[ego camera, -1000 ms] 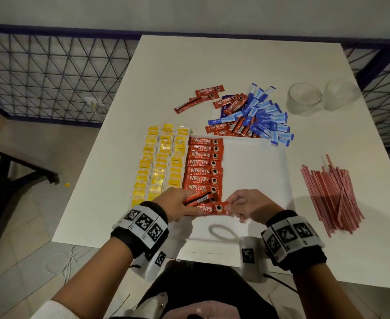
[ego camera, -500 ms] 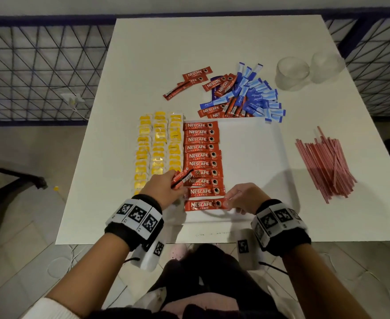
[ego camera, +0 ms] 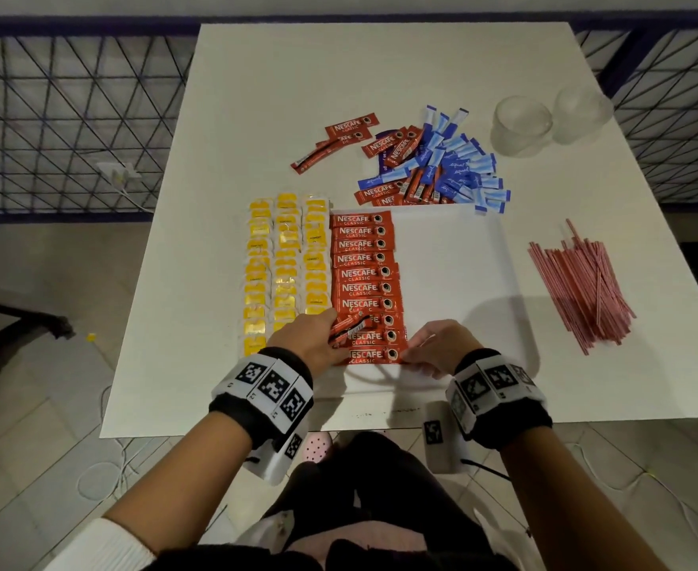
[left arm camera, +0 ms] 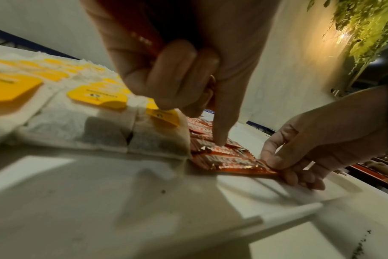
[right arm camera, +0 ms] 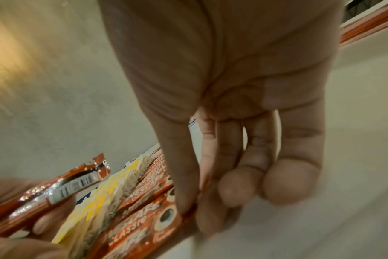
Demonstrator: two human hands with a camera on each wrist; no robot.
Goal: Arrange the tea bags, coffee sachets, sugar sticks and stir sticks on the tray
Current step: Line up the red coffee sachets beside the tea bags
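A white tray [ego camera: 454, 282] holds three columns of yellow-tagged tea bags [ego camera: 285, 274] and a column of red coffee sachets [ego camera: 359, 274]. My left hand [ego camera: 339, 335] grips a few spare coffee sachets [left arm camera: 142, 35] in its curled fingers, and its index finger [left arm camera: 222, 133] presses down on a sachet near the column's near end. My right hand [ego camera: 407, 358] pinches the right end of the nearest sachet [ego camera: 368, 356], which lies flat on the tray. Thumb and fingertips [right arm camera: 184, 196] sit on that sachet's end [right arm camera: 133, 227].
A mixed pile of loose coffee sachets and blue sugar sticks [ego camera: 442, 166] lies beyond the tray. Pink stir sticks [ego camera: 582, 290] are heaped to the right. Two clear cups [ego camera: 520, 125] [ego camera: 582, 113] stand at the far right. The tray's right half is bare.
The sachet that both hands held at the near end now lies flat as the column's last one. My left hand has shifted onto the column; my right stays at the sachet's end.
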